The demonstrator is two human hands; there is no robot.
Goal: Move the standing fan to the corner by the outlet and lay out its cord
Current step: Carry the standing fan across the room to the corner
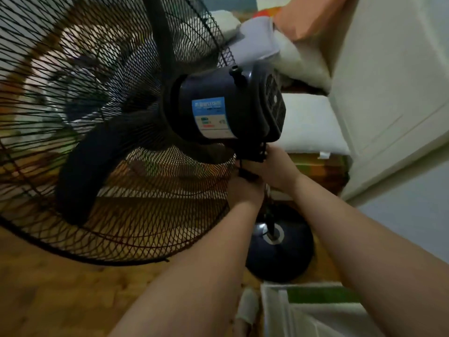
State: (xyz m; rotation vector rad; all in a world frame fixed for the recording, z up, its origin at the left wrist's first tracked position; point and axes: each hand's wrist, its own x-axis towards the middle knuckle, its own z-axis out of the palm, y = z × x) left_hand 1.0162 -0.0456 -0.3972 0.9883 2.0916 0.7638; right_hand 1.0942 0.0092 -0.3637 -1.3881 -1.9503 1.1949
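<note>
Just below the motor housing, at about five o'clock from it, the left hand and right hand close round the standing fan's neck, probably for lifting; the base sits at six o'clock.

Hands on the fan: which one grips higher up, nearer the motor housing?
The right hand. It wraps the neck just under the motor housing, while the left hand holds the pole below it, closer to the round base.

Both forearms were bare, no sleeves in view; left hand and right hand wore nothing
</note>
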